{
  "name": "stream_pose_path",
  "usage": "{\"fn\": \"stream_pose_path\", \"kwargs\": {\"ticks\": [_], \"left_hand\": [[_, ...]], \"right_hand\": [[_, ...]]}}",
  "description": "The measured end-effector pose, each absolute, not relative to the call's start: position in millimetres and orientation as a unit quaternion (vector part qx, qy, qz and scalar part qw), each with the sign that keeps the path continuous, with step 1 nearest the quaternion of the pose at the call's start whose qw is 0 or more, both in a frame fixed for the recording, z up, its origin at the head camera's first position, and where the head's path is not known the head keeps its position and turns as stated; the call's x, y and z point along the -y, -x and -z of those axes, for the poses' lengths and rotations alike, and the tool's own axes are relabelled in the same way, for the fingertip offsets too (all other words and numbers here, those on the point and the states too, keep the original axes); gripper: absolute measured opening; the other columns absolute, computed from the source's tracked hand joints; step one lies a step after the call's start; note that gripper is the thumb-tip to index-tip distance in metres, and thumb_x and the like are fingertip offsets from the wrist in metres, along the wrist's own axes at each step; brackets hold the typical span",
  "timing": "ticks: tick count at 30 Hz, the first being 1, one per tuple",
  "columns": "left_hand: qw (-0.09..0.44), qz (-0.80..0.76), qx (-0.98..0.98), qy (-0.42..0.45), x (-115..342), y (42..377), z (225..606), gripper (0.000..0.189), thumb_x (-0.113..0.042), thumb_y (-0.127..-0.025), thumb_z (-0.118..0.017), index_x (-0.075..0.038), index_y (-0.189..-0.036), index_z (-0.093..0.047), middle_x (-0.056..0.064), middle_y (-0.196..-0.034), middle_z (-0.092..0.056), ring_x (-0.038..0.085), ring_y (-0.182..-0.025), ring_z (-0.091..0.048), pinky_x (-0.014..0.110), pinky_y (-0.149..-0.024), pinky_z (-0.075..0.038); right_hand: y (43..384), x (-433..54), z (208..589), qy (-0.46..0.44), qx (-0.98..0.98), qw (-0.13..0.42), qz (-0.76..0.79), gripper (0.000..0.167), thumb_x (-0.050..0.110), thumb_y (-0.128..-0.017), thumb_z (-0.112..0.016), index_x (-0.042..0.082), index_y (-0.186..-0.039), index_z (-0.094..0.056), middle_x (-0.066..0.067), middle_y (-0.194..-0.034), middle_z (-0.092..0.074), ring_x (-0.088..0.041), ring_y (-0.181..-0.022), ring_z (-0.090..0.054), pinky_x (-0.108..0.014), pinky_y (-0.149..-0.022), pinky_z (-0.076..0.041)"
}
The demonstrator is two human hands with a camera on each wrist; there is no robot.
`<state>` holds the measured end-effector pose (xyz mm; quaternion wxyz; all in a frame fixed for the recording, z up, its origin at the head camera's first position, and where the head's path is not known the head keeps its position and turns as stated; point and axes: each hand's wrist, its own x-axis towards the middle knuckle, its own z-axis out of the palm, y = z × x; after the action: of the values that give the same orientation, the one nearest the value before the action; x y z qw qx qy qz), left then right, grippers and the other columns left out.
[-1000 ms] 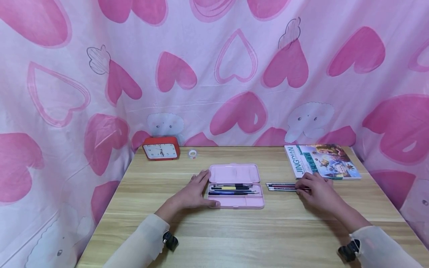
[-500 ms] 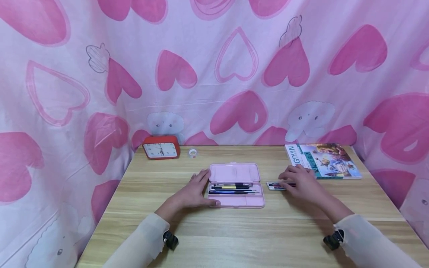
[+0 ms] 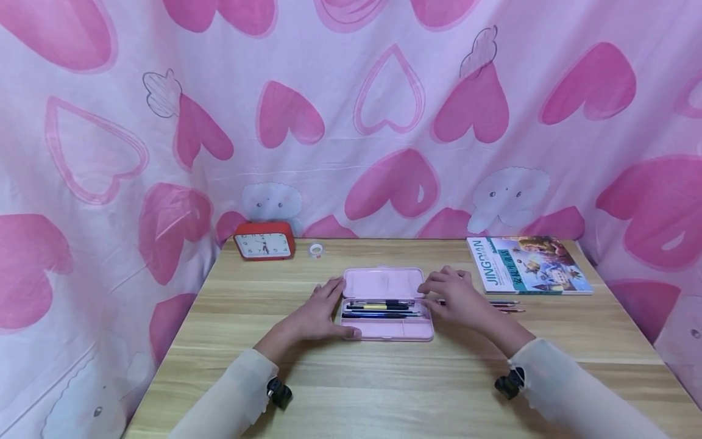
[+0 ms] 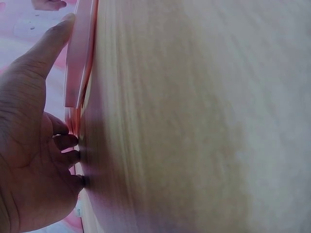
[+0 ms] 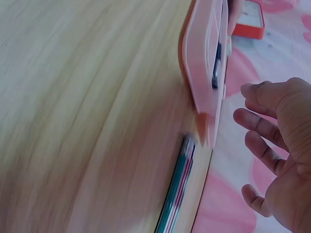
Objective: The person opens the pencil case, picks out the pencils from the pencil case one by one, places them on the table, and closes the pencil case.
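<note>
An open pink pencil case (image 3: 384, 329) lies in the middle of the table, its lid (image 3: 384, 282) folded back. Several pens (image 3: 381, 308) fill its rear compartment. Around the case's left end spreads my left hand (image 3: 315, 314), thumb along the near edge and fingers at the lid side; the left wrist view shows the thumb (image 4: 53, 41) stretched out. My right hand (image 3: 457, 299) hovers at the case's right end. In the right wrist view its fingers (image 5: 262, 124) bend loosely around nothing. Beneath that hand lie striped pencils (image 5: 177, 187), partly hidden in the head view.
A red alarm clock (image 3: 265, 241) stands at the back left of the wooden table (image 3: 351, 390), beside a small roll of tape (image 3: 315, 250). At the back right lies a colourful book (image 3: 532, 265). Behind the table hangs a pink heart-patterned curtain (image 3: 307, 183).
My right hand has moved left, from over the pencils to the case's right end; the pencils' right ends now show. My left hand and the case have stayed in place.
</note>
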<state>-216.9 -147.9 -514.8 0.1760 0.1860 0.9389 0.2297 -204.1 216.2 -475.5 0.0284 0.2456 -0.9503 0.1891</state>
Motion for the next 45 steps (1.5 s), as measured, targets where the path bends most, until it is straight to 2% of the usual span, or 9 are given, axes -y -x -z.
{"fn": "stream_pose_path", "kwargs": {"ticks": [4,12,17,21,32,45], "left_hand": [[0.178,-0.231,-0.938,-0.187,147.7,216.7,513.0,0.139,-0.085,-0.076,-0.082,-0.024,-0.18,-0.013,0.001,-0.189,-0.009,0.035,-0.176,-0.008,0.06,-0.142,-0.01],[0.178,-0.23,-0.938,-0.189,147.2,215.4,510.0,0.138,-0.084,-0.077,-0.082,-0.022,-0.18,-0.014,0.001,-0.189,-0.009,0.034,-0.176,-0.008,0.058,-0.142,-0.01],[0.176,-0.23,-0.938,-0.191,147.8,215.6,510.4,0.138,-0.085,-0.077,-0.082,-0.022,-0.18,-0.013,0.001,-0.189,-0.009,0.033,-0.176,-0.009,0.057,-0.142,-0.009],[0.174,-0.231,-0.938,-0.194,148.1,216.4,511.4,0.138,-0.085,-0.077,-0.082,-0.022,-0.18,-0.014,0.002,-0.189,-0.01,0.033,-0.176,-0.01,0.057,-0.143,-0.009],[0.176,-0.232,-0.937,-0.192,148.1,216.5,511.7,0.139,-0.085,-0.077,-0.082,-0.022,-0.18,-0.014,0.002,-0.189,-0.01,0.033,-0.176,-0.009,0.057,-0.143,-0.009],[0.171,-0.23,-0.938,-0.193,147.9,217.0,513.2,0.139,-0.086,-0.076,-0.081,-0.022,-0.18,-0.014,0.002,-0.189,-0.01,0.033,-0.176,-0.009,0.058,-0.143,-0.009]], "right_hand": [[204.2,-203.9,477.8,-0.263,0.945,0.009,-0.195,0.02,0.024,-0.1,-0.084,0.021,-0.12,-0.084,0.004,-0.116,-0.078,-0.023,-0.115,-0.059,-0.077,-0.113,-0.034],[202.5,-191.5,483.5,-0.284,0.94,-0.01,-0.191,0.019,0.019,-0.098,-0.085,0.021,-0.118,-0.085,0.008,-0.111,-0.077,-0.018,-0.11,-0.057,-0.076,-0.113,-0.034],[202.5,-187.5,486.4,-0.292,0.941,-0.012,-0.169,0.017,0.016,-0.096,-0.088,0.022,-0.112,-0.087,0.011,-0.106,-0.077,-0.017,-0.108,-0.057,-0.077,-0.114,-0.035],[203.2,-185.5,488.5,-0.302,0.944,-0.007,-0.132,0.018,0.014,-0.094,-0.089,0.025,-0.109,-0.088,0.01,-0.105,-0.078,-0.017,-0.107,-0.058,-0.073,-0.114,-0.038],[201.4,-178.3,493.2,-0.307,0.948,0.013,-0.077,0.022,0.014,-0.097,-0.086,0.024,-0.117,-0.087,0.005,-0.109,-0.08,-0.018,-0.104,-0.059,-0.067,-0.112,-0.045],[201.3,-176.7,490.7,-0.3,0.949,-0.002,-0.093,0.022,0.012,-0.097,-0.086,0.02,-0.118,-0.087,0.003,-0.109,-0.074,-0.019,-0.108,-0.056,-0.07,-0.113,-0.045]]}}
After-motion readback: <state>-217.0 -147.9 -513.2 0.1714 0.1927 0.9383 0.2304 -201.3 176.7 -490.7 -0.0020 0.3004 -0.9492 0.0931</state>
